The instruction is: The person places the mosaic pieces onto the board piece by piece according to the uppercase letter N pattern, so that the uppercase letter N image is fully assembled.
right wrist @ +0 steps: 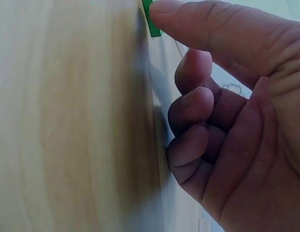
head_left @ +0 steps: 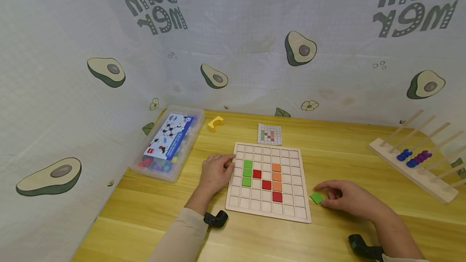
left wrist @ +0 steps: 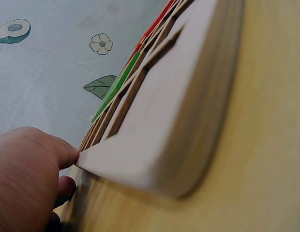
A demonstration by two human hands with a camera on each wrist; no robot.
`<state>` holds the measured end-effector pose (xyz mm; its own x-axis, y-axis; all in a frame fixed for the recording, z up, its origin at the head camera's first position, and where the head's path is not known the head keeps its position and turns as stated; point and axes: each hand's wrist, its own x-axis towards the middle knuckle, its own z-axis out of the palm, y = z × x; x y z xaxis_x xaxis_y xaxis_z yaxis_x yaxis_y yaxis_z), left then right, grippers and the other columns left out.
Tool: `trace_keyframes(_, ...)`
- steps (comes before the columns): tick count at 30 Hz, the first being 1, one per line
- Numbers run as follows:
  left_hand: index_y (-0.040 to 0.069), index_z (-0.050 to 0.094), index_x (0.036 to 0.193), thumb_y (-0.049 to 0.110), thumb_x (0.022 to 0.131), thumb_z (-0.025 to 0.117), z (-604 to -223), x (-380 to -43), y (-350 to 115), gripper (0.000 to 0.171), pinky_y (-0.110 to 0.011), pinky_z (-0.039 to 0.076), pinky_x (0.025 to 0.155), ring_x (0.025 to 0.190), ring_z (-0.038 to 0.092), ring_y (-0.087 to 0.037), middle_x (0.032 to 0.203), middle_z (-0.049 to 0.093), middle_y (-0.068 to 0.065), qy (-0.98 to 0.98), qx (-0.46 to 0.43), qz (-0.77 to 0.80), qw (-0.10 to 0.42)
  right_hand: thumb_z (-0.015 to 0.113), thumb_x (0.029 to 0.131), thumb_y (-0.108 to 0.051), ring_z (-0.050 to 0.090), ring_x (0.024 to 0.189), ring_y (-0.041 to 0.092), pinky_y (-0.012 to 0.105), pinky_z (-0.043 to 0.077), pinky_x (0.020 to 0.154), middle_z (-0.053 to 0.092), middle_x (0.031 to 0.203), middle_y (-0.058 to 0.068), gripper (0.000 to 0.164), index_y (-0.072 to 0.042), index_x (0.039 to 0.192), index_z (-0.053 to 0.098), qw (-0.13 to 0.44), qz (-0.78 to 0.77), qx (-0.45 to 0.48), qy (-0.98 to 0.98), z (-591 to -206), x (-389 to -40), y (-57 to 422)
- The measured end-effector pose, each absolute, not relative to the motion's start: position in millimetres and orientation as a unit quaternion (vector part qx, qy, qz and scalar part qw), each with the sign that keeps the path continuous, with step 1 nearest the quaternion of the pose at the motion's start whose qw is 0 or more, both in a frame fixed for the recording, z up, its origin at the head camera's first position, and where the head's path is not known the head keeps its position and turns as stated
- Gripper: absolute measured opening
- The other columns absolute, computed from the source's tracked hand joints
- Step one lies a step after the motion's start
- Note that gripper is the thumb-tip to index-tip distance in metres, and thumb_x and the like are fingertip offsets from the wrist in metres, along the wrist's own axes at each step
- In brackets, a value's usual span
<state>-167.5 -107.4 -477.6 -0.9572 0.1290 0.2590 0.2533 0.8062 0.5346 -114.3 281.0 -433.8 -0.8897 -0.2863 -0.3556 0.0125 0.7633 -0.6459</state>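
A square wooden grid board (head_left: 267, 209) lies on the table, with three green tiles (head_left: 247, 172) in a column. Three red tiles (head_left: 266, 184) step diagonally down to the right, and three orange tiles (head_left: 276, 176) stack above the lowest red one. My left hand (head_left: 215, 173) rests at the board's left edge; in the left wrist view its thumb (left wrist: 67, 153) touches the rim. Right of the board, my right hand (head_left: 351, 198) pinches a loose green tile (head_left: 316, 198) between thumb and index finger, close over the table. Its other fingers (right wrist: 191, 106) are curled in.
Behind the board lies a small pattern card (head_left: 269, 134) with a printed coloured grid. A lidded plastic box (head_left: 171, 142) of molecule-model parts sits at the left, near a yellow arch block (head_left: 216, 123). At the right stands a wooden peg rack (head_left: 411, 169) with blue and purple beads.
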Motion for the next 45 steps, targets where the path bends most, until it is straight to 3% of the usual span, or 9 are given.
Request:
trace_keyframes(11, 0.023, 0.073, 0.129, 0.029, 0.098, 0.064, -478, -168, -108, 0.032, -0.033, 0.034, 0.077, 0.083, 0.053, -0.017, 0.09, 0.07, 0.003, -0.945, -0.1, -0.291, 0.106, 0.078, 0.089, -0.019, 0.043, 0.068, 0.009, 0.026, 0.034, 0.059, 0.049, 0.081, 0.002, 0.035, -0.008, 0.12, 0.07, 0.218, -0.338, -0.093, 0.911, -433, -113, 279)
trace_keyframes(25, 0.023, 0.073, 0.128, 0.028, 0.098, 0.065, -478, -167, -107, 0.031, -0.033, 0.033, 0.076, 0.081, 0.051, -0.016, 0.085, 0.067, 0.004, -0.944, -0.1, -0.295, 0.105, 0.081, 0.087, -0.029, 0.045, 0.064, 0.009, 0.026, 0.036, 0.057, 0.05, 0.078, 0.001, 0.031, -0.012, 0.108, 0.066, 0.189, -0.321, -0.087, 0.924, -432, -109, 276)
trace_keyframes(45, 0.024, 0.072, 0.129, 0.029, 0.098, 0.064, -478, -169, -106, 0.032, -0.033, 0.033, 0.077, 0.085, 0.053, -0.016, 0.089, 0.069, 0.005, -0.946, -0.096, -0.293, 0.1, 0.084, 0.082, -0.025, 0.046, 0.066, 0.006, 0.024, 0.038, 0.058, 0.049, 0.073, -0.004, 0.028, -0.015, 0.098, 0.064, 0.159, -0.345, -0.179, 0.907, -414, -116, 210)
